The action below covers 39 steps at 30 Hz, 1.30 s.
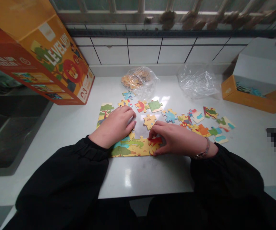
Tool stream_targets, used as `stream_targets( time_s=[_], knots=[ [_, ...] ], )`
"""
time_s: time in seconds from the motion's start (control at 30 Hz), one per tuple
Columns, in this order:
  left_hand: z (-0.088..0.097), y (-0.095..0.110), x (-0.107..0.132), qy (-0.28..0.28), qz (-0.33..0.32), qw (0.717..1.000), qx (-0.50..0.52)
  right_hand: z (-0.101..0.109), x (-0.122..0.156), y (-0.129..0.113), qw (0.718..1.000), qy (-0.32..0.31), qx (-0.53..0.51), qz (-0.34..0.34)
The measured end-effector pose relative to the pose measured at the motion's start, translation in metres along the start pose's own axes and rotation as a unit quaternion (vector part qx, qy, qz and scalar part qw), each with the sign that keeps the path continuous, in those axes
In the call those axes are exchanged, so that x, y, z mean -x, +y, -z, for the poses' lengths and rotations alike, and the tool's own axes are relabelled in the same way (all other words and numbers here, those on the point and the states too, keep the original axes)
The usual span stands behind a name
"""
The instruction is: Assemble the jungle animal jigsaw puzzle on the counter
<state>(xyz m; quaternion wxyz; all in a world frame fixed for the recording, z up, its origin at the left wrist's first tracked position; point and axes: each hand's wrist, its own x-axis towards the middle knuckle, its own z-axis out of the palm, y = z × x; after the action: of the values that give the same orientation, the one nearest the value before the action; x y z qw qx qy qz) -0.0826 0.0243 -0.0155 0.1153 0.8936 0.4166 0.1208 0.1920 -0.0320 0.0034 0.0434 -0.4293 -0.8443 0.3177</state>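
Your right hand point(173, 137) is closed in a pinch on a red-and-yellow jigsaw piece point(155, 141), thumb toward you and fingertips on its far side, at the right end of the joined crocodile strip point(134, 147). Your left hand point(116, 123) lies palm down over the left part of the puzzle, thumb and forefinger apart; its other fingertips are hidden, so you can't tell whether they grip anything. The piece looks like thick card: probably light and stiff, apt to slide on the glossy desk point(147, 179), with knobs that could bend or fray. Hold it by opposite edges, clear of the knobs. Just beyond your right fingers lies a loose yellow piece point(149, 121); farther off are a lion piece point(140, 106) and a green piece point(155, 106). Behind them sit a bag of pieces point(138, 78) and a crumpled clear bag point(197, 83), between the "LEVEL UP!" box point(66, 64) and an open orange box point(238, 98).
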Motion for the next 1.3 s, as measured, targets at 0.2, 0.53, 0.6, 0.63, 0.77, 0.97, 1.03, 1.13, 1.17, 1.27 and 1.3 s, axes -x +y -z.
stream_targets(
  time_s=[0.2, 0.53, 0.6, 0.63, 0.77, 0.97, 1.03, 1.13, 1.17, 1.27, 1.3],
  knots=[
    [0.001, 0.002, -0.001, -0.007, 0.005, 1.0, -0.009, -0.002, 0.0, -0.001, 1.0, 0.003, 0.006, -0.006],
    [0.003, 0.003, 0.0, -0.008, -0.001, 1.0, -0.005, 0.003, 0.002, 0.007, 0.997, 0.072, -0.037, 0.009],
    [0.004, 0.003, 0.0, -0.012, 0.0, 1.0, -0.004, 0.011, 0.005, 0.013, 0.986, 0.159, -0.043, -0.023],
    [0.004, 0.003, 0.0, -0.014, 0.001, 1.0, -0.004, 0.015, 0.007, 0.017, 0.977, 0.206, -0.036, -0.051],
    [0.005, 0.002, 0.001, -0.017, -0.004, 1.0, -0.004, 0.027, 0.014, 0.038, 0.929, 0.333, 0.005, -0.161],
    [0.006, 0.001, 0.003, -0.01, -0.017, 1.0, -0.015, 0.028, 0.015, 0.066, 0.876, 0.43, -0.018, -0.221],
    [0.007, 0.002, 0.004, -0.008, -0.013, 1.0, -0.02, 0.03, 0.016, 0.074, 0.856, 0.458, -0.032, -0.238],
    [0.009, 0.005, 0.005, -0.015, -0.016, 0.999, -0.026, 0.035, 0.022, 0.089, 0.826, 0.493, -0.047, -0.269],
    [0.009, 0.006, 0.005, -0.02, -0.021, 0.999, -0.024, 0.036, 0.024, 0.093, 0.819, 0.498, -0.048, -0.281],
    [0.01, 0.009, 0.005, -0.046, -0.037, 0.998, -0.006, 0.039, 0.026, 0.104, 0.816, 0.479, -0.039, -0.322],
    [0.01, 0.01, 0.006, -0.054, -0.039, 0.998, -0.003, 0.038, 0.026, 0.106, 0.821, 0.464, -0.032, -0.33]
  ],
)
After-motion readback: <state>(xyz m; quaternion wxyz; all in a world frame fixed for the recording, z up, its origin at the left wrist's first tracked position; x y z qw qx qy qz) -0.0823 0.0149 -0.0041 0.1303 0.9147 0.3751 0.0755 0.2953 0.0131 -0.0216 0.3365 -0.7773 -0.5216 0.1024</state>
